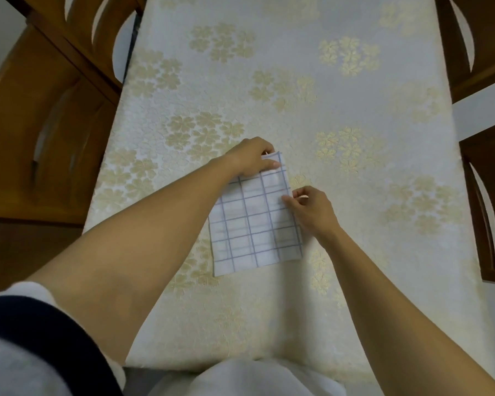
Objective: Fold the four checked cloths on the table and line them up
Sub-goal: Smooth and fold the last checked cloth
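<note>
One white cloth with a blue-grey check (pixel 255 232) lies folded into a tall rectangle on the table (pixel 355 252), a little left of centre. My left hand (pixel 252 158) pinches its far corner, thumb on top of the fabric. At the cloth's right edge, about halfway down, my right hand (pixel 309 207) pinches the fabric. Only this one checked cloth is in view.
The table wears a cream cloth with gold flower clusters. Wooden chairs stand along the left side (pixel 49 124) and the right side (pixel 486 195). White fabric (pixel 246 378) bunches at the near edge by my body.
</note>
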{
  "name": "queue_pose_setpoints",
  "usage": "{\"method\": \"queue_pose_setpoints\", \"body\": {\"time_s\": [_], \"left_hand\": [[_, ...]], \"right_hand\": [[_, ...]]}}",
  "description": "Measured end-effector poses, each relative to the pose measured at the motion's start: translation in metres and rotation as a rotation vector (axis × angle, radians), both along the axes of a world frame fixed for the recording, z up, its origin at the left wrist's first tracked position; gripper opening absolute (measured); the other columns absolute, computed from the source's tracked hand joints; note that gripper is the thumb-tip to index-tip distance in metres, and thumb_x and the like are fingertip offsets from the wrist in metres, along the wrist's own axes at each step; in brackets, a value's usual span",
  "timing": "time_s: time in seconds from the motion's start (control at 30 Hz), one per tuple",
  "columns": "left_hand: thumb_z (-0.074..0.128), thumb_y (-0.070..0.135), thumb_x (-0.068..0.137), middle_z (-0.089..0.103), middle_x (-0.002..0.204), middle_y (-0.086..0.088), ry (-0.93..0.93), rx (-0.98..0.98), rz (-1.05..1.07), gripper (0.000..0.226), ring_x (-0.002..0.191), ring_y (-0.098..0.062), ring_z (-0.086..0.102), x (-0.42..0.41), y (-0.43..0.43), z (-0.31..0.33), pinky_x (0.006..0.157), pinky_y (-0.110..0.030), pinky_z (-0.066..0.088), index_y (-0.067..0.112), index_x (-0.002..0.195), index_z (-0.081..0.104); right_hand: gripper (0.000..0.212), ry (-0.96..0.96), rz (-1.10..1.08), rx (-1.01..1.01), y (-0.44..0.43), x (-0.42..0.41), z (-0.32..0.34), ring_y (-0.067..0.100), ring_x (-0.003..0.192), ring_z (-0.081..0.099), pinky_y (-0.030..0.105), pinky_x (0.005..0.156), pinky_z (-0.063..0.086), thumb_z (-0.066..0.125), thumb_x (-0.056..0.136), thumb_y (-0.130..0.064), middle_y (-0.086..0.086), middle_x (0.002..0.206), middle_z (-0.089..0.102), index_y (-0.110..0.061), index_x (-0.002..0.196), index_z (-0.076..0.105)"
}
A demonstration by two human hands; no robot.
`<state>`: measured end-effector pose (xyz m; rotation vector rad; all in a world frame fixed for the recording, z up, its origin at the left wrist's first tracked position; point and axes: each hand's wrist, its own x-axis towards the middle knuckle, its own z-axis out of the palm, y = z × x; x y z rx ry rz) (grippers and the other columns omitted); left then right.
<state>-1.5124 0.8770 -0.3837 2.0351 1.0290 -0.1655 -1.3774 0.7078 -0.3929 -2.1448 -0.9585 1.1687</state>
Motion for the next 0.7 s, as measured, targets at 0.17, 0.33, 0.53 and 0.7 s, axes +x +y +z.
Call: {"method": "queue_pose_setpoints", "body": {"time_s": [0.17, 0.33, 0.53, 0.7], "left_hand": [[0.059, 0.038, 0.102, 0.059, 0.105, -0.022, -0.083, -0.105, 0.271, 0.034, 0.099, -0.036, 0.058, -0.029, -0.006, 0.0, 0.076, -0.032, 0.037, 0.004, 0.108, 0.061], [0.065, 0.037, 0.098, 0.04, 0.07, -0.003, -0.126, -0.122, 0.444, 0.036, 0.063, -0.019, 0.039, -0.056, -0.032, -0.003, 0.059, -0.031, 0.03, 0.017, 0.078, 0.043], [0.069, 0.034, 0.096, 0.058, 0.112, -0.006, -0.049, 0.107, 0.541, 0.043, 0.1, -0.023, 0.056, -0.066, -0.073, -0.015, 0.081, -0.034, 0.051, 0.013, 0.128, 0.049], [0.046, 0.026, 0.107, 0.034, 0.16, -0.009, -0.04, 0.546, 0.328, 0.051, 0.148, -0.026, 0.028, -0.029, -0.11, -0.008, 0.123, -0.039, 0.024, 0.011, 0.154, 0.033]], "right_hand": [[0.029, 0.004, 0.081, -0.037, -0.015, 0.022, 0.004, 0.015, 0.063, 0.057, 0.033, 0.062, 0.047, 0.071, 0.09, -0.041, 0.011, 0.072, 0.069, -0.013, 0.081, 0.074], [0.021, -0.04, -0.017, 0.073, 0.009, 0.055, 0.011, 0.013, 0.068, 0.059, 0.027, 0.062, 0.048, 0.078, 0.085, -0.04, 0.001, 0.081, 0.071, -0.02, 0.089, 0.075], [0.048, -0.506, 0.081, 0.124, 0.035, 0.051, -0.004, 0.029, 0.118, 0.053, 0.036, 0.092, 0.044, 0.069, 0.092, -0.042, 0.008, 0.126, 0.061, -0.019, 0.132, 0.058], [0.044, -0.778, 0.301, 0.449, 0.017, -0.004, -0.012, 0.035, 0.14, 0.04, 0.05, 0.119, 0.028, 0.048, 0.104, -0.022, 0.017, 0.148, 0.049, -0.005, 0.145, 0.047]]}}
